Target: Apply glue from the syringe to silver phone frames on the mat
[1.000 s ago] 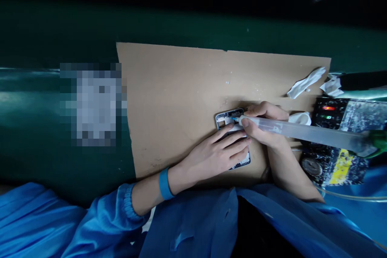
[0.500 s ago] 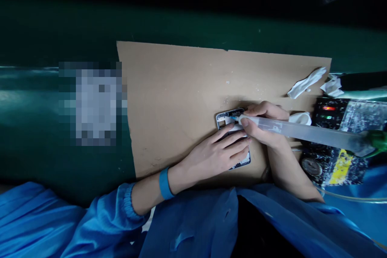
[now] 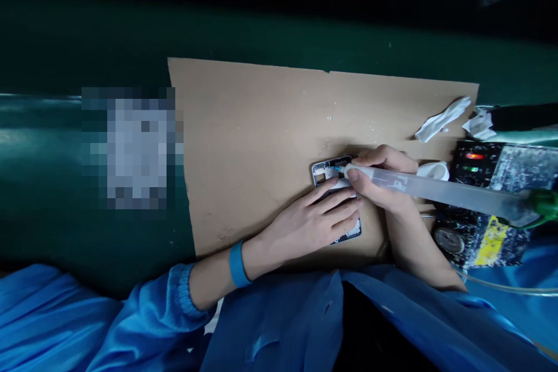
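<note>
A phone's metal mid-frame point(image 3: 332, 167) lies on a brown cardboard sheet point(image 3: 261, 145), with its middle hidden under my hands. My left hand point(image 3: 314, 222) presses spread fingers across the frame and holds it in place. My right hand point(image 3: 379, 177) grips a large translucent dispensing syringe point(image 3: 440, 193), which runs off to the right. Its thin blue needle tip point(image 3: 337, 168) touches or nearly touches the top of the frame. A blue wristband point(image 3: 238, 264) circles my left wrist.
Crumpled white cloth point(image 3: 442, 119) lies at the cardboard's far right corner, and a white glove-like wad point(image 3: 433, 171) sits near my right hand. A black control unit with lit indicators point(image 3: 475, 164) stands to the right. Green surface surrounds the cardboard.
The view drifts slightly. My hands, the syringe and the phone frame hold the same positions relative to each other.
</note>
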`<state>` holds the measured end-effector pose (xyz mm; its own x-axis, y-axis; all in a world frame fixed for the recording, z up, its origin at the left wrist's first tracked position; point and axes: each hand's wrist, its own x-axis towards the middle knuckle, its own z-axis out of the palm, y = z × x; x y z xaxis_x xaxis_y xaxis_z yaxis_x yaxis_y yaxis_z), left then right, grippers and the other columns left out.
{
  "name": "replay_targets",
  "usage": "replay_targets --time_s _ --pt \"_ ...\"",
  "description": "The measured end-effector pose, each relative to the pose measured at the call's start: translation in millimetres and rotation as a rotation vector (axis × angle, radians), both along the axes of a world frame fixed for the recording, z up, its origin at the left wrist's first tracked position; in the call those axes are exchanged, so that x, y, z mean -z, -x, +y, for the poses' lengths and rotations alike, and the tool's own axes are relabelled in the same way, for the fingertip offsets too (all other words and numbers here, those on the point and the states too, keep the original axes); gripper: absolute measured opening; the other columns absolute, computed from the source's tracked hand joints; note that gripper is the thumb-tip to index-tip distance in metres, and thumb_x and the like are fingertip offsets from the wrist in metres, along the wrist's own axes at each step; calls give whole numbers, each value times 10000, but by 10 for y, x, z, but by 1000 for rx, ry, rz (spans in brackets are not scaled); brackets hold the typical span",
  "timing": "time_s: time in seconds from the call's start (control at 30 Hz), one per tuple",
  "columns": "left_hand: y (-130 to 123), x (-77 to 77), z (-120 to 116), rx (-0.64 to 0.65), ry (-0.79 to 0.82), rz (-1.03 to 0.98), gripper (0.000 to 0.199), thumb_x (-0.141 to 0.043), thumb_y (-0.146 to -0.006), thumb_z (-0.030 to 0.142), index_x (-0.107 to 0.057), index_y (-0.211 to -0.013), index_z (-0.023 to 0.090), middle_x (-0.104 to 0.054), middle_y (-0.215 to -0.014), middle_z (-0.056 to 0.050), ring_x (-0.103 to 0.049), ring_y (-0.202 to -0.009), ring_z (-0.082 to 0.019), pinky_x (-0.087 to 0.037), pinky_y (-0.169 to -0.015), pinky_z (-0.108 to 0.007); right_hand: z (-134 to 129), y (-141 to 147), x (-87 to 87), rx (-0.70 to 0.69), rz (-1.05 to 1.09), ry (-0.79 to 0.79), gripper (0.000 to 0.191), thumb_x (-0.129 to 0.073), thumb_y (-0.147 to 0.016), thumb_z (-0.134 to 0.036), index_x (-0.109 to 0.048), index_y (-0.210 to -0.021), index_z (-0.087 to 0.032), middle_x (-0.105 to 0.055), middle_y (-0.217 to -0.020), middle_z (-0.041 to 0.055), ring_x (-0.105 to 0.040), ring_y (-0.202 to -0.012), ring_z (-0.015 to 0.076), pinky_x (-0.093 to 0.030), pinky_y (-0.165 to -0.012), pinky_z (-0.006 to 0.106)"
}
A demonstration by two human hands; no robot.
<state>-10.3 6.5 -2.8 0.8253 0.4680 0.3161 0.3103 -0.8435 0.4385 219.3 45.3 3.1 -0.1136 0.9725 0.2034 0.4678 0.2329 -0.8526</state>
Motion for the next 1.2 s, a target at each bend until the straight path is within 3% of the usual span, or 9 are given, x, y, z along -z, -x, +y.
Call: replay_targets --time_s 0.67,0.93,1.2 --pt "-3 -5 -3 -14 -16 0 292 -659 -1176 178 -834 -1403 238 -769 -1627 -37 -711 -1527 -260 -461 -1444 -532 -5 -5 -15 5 -7 10 170 -918 -1003 -412 -775 -936 -349 -808 -775 -35 -711 -566 192 -595 -470 367" --pt "-4 11 -14 4 0 6 313 -767 -1120 178 -821 -1425 223 -749 -1651 -74 -707 -1531 -280 -433 -1459 -553 -9 -28 -14 -26 31 22 169 -930 -987 -342 -767 -941 -337 -794 -775 -42 -702 -573 180 -576 -491 350" --pt "-15 48 -23 -6 -6 -18 303 -742 -1125 155 -822 -1410 219 -757 -1640 -69 -716 -1517 -270 -428 -1462 -546 -20 -24 -12 -7 19 40 174 -936 -965 -340 -775 -909 -302 -808 -773 -32 -717 -585 168 -592 -523 315"
